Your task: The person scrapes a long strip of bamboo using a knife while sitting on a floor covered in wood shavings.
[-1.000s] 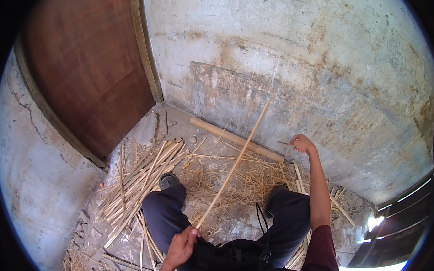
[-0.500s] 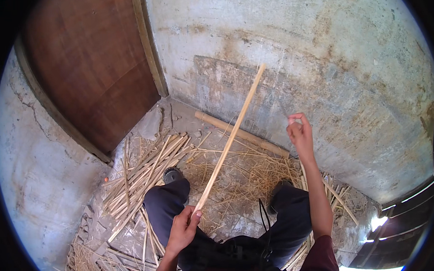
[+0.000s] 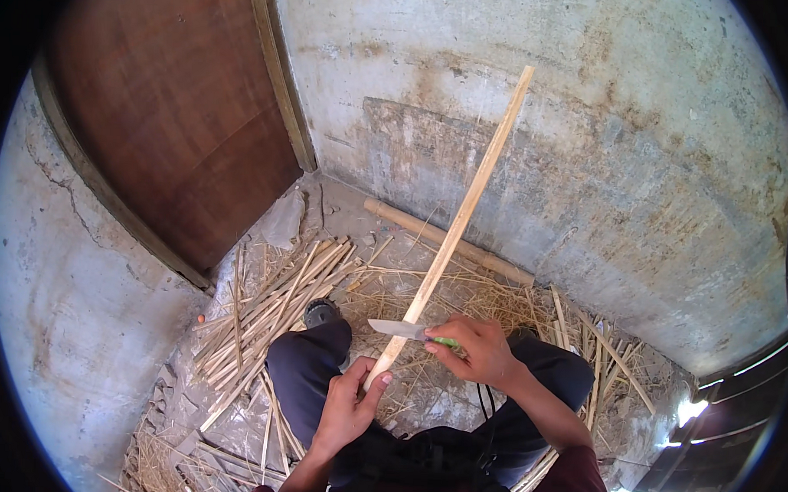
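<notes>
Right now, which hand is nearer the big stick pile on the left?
Left. In the picture, the left hand is below and right of the stick pile, holding a strip. The right hand, with the knife, is farther right.

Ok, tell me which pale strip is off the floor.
The long strip gripped in the left hand, with the knife blade across it; the other strips lie on the floor.

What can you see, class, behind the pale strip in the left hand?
Behind the strip are loose straw, a pole and the stained wall. The pole shows on both sides; its stretch directly behind the strip is covered, as are patches of straw and wall.
</notes>
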Available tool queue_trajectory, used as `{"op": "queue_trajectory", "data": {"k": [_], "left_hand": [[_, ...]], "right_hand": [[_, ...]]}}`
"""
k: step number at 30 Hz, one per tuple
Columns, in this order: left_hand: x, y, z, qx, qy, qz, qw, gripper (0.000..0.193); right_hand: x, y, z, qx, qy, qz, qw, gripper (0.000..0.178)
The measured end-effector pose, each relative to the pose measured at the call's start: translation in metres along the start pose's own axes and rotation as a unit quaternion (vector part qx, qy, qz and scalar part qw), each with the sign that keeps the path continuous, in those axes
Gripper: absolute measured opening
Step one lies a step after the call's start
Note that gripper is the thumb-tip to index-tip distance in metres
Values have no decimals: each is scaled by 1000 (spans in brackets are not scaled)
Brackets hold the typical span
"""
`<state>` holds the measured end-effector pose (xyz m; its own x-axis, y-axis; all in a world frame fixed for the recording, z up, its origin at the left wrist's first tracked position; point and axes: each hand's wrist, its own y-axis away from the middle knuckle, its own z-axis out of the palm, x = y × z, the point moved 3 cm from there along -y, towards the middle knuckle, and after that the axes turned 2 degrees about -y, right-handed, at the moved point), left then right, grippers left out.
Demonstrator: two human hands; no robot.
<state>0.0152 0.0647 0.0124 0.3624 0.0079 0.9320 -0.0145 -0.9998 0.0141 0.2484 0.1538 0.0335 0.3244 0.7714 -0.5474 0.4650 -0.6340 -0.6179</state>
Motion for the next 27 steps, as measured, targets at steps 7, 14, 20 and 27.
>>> {"op": "queue_trajectory", "data": {"k": [7, 14, 20, 27], "left_hand": [[-11, 0, 8, -83, 129, -35, 987, 23], [-18, 4, 9, -85, 124, -55, 987, 30], [-10, 7, 11, -122, 215, -76, 966, 31], [-17, 10, 10, -114, 197, -61, 972, 32]], "right_hand": [[-4, 3, 1, -25, 27, -79, 996, 17], [-5, 3, 5, -2, -5, -82, 997, 17], [-2, 5, 7, 42, 9, -111, 993, 22], [-9, 0, 4, 43, 14, -126, 991, 17]]}}
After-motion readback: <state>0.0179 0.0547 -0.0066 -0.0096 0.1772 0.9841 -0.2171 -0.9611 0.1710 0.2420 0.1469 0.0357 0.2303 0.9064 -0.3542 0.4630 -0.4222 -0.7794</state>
